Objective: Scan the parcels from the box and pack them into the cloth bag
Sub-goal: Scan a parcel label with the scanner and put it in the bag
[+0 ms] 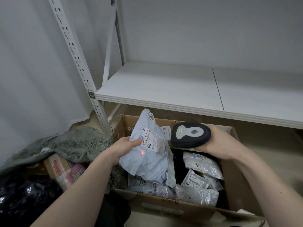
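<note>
My left hand (123,149) grips a pale blue soft parcel (150,159) by its left edge and holds it upright over the cardboard box (165,206). A white shipping label faces me, and a red laser dot sits just below it. My right hand (219,143) holds a black and grey barcode scanner (190,134) to the right of the parcel, its head turned toward it. Several silver and white parcels (202,164) lie in the box. The frayed grey-green cloth bag (77,145) lies to the left of the box, with a brown carton (56,167) and a pink pack inside it.
A white metal shelf (164,89) juts out above and behind the box, with a perforated upright (78,63) at its left corner. A black plastic bag (24,197) lies at the lower left. A white curtain hangs at the left.
</note>
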